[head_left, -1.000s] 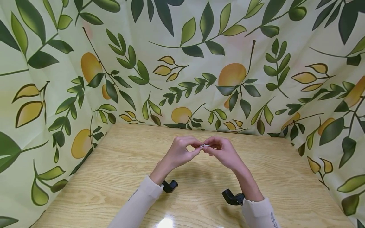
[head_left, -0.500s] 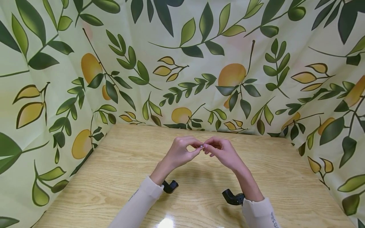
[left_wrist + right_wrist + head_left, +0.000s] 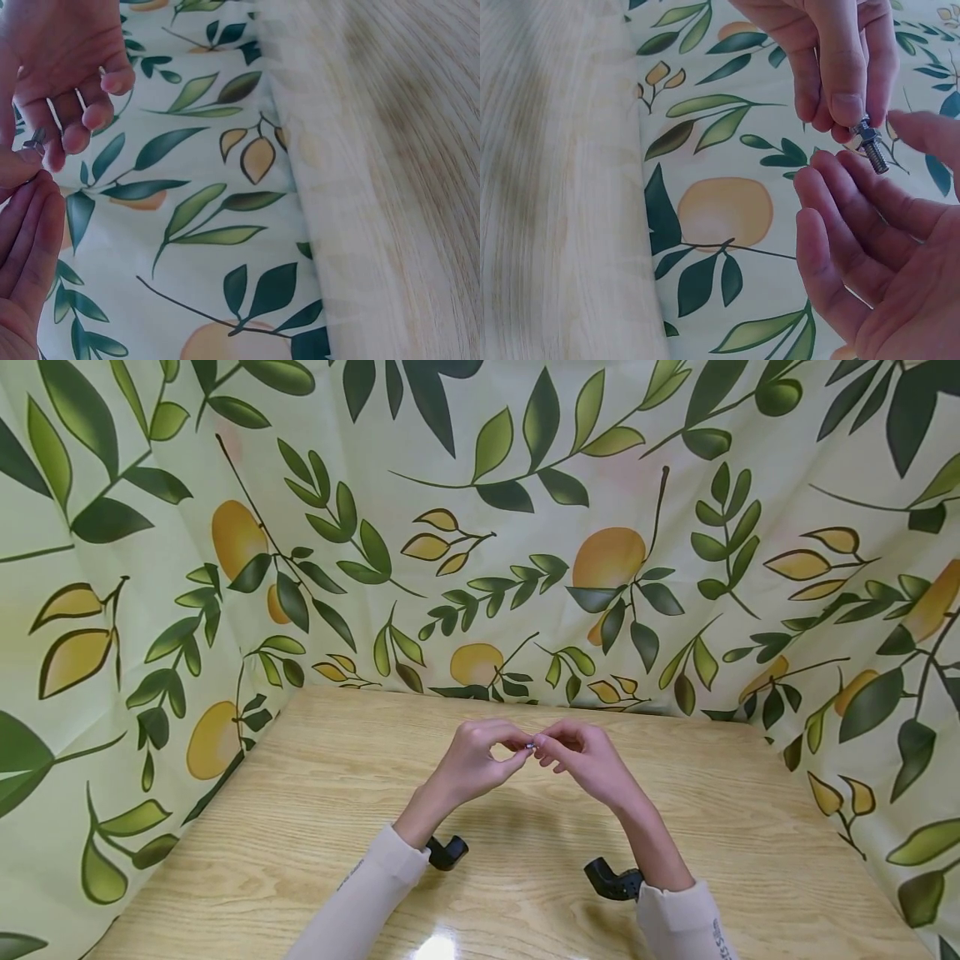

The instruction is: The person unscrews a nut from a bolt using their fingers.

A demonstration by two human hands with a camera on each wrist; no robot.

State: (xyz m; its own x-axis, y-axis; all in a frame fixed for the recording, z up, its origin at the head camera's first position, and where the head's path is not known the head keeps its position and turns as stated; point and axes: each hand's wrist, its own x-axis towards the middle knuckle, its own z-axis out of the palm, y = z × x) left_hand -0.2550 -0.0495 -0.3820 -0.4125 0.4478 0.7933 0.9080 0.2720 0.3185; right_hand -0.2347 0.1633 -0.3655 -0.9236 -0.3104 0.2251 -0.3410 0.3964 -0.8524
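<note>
Thumb and fingers of my left hand (image 3: 472, 760) pinch a small silver bolt (image 3: 877, 157) by one end. A nut (image 3: 867, 136) sits on the bolt, and the threaded end sticks out toward my right hand (image 3: 592, 764). In the right wrist view, the right thumb (image 3: 919, 129) and fingertips lie on either side of the nut, with a slight gap, the other fingers loosely extended. The left wrist view shows only a sliver of the bolt (image 3: 35, 139) between the hands. The end in the left fingers is hidden.
Both hands hover over a light wooden table (image 3: 360, 827). Black curved camera mounts (image 3: 615, 881) hang at the wrists. A cloth (image 3: 525, 527) with leaves and orange fruit stands behind the table and along both sides.
A second ago the bolt showed as a bright line between the hands; now the right thumb and fingers cover more of it. The left hand has kept its place.
</note>
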